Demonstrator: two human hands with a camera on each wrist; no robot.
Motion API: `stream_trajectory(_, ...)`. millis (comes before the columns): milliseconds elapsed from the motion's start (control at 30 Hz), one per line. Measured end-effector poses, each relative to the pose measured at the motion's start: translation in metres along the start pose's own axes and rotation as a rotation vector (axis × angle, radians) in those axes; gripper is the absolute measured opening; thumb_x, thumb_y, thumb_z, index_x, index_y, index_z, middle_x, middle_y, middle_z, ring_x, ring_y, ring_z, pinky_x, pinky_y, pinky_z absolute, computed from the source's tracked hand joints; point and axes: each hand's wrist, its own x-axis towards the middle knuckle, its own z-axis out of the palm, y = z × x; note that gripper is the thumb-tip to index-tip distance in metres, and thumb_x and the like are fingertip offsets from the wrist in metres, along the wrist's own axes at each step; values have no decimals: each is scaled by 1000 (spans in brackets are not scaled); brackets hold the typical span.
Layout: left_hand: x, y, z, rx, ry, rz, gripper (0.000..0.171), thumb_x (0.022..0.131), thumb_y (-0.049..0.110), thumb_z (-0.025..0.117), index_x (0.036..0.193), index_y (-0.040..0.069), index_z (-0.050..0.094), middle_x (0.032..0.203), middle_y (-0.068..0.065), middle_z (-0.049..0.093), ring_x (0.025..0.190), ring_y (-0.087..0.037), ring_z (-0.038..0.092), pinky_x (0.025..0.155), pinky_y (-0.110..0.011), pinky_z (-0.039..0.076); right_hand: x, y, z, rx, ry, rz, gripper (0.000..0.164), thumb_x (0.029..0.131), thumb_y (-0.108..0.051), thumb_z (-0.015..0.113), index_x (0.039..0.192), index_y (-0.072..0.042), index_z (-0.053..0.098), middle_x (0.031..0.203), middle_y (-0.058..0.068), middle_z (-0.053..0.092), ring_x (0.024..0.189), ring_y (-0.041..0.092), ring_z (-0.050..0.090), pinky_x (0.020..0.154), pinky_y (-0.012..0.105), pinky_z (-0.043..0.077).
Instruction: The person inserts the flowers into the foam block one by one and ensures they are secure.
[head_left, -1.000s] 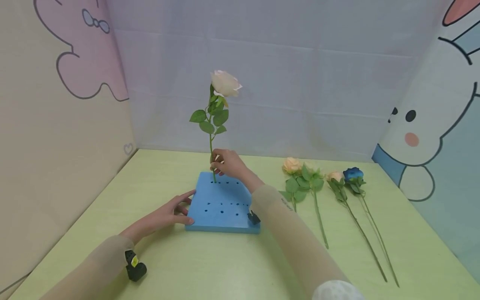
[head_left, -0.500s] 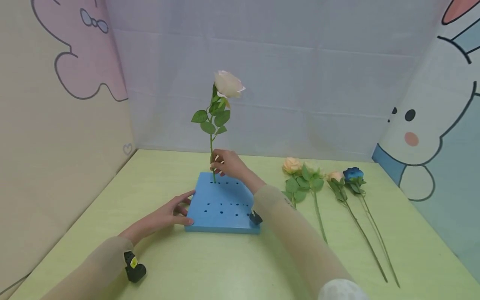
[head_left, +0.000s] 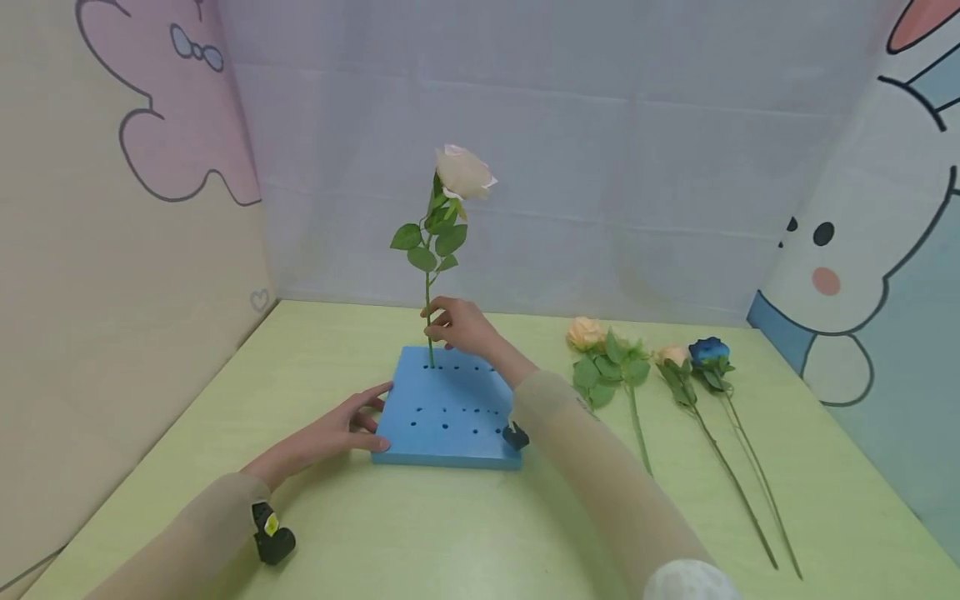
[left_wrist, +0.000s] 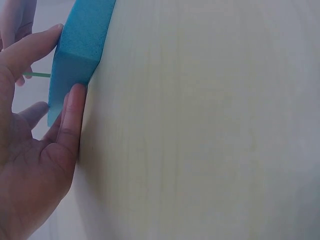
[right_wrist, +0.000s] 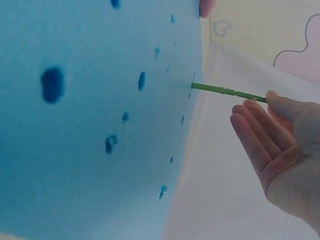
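L grip (head_left: 341,429), fingers straightish, touches blue block (head_left: 465,390) (prob. light foam); R grip (head_left: 461,327) pinches upright pale rose (head_left: 450,240) low down, its foot at block's far end. Rose likely light, stiff-stemmed, soft-petalled: best held by stem.

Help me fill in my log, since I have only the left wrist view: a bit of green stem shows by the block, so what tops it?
Observer: A pale rose, seen in the head view.
Operator: Where does its stem meet the block?
Observer: At the back row of holes, toward that row's left end.
Operator: Any other flowers about?
Observer: Yes, a blue flower lies on the table, to the right of the block.
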Motion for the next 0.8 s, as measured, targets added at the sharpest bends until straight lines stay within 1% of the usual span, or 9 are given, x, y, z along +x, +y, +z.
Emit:
stream_trajectory(100, 1, 1, 0, 5, -2, -6, 92, 87, 37, 73, 159, 23, 18, 148, -18, 38, 118, -25, 50, 94, -38, 43, -3, 1, -2, -22, 18, -4, 33, 97, -18, 63, 128, -11, 59, 121, 12, 71, 105, 24, 70, 81, 38, 59)
stream_trajectory(200, 1, 1, 1, -10, 0, -7, 92, 87, 36, 74, 159, 23, 18, 148, -18, 38, 117, -26, 50, 95, -39, 43, -9, 0, -4, -41, 53, -6, 36, 97, -17, 63, 132, -11, 57, 126, 11, 68, 113, 23, 67, 88, 34, 57)
stream_trajectory(300, 1, 1, 1, -24, 0, 5, 92, 86, 33, 75, 159, 22, 18, 149, -19, 38, 116, -25, 49, 94, -37, 43, -17, -1, -7, -50, 98, -27, 38, 97, -15, 62, 134, -9, 56, 129, 11, 66, 119, 24, 65, 96, 35, 53)
stream_trajectory(367, 0, 0, 2, -26, -1, 8, 92, 86, 32, 75, 159, 21, 19, 149, -19, 38, 115, -25, 50, 92, -36, 43, -22, -2, -9, -52, 122, -46, 38, 97, -15, 62, 134, -9, 56, 130, 11, 65, 119, 25, 65, 99, 36, 52)
stream_trajectory(567, 1, 0, 2, -14, -3, 16, 92, 86, 34, 74, 158, 22, 19, 148, -18, 38, 115, -25, 50, 90, -35, 43, -37, -1, -18, -32, 171, -87, 37, 97, -14, 63, 133, -8, 57, 130, 12, 65, 117, 26, 66, 100, 40, 51)
stream_trajectory(800, 0, 0, 1, -18, -9, 35, 92, 87, 32, 74, 159, 21, 18, 148, -19, 37, 115, -25, 50, 90, -36, 44, -54, 3, -30, -27, 194, -125, 40, 97, -16, 62, 136, -8, 56, 134, 9, 63, 123, 25, 62, 97, 39, 53)
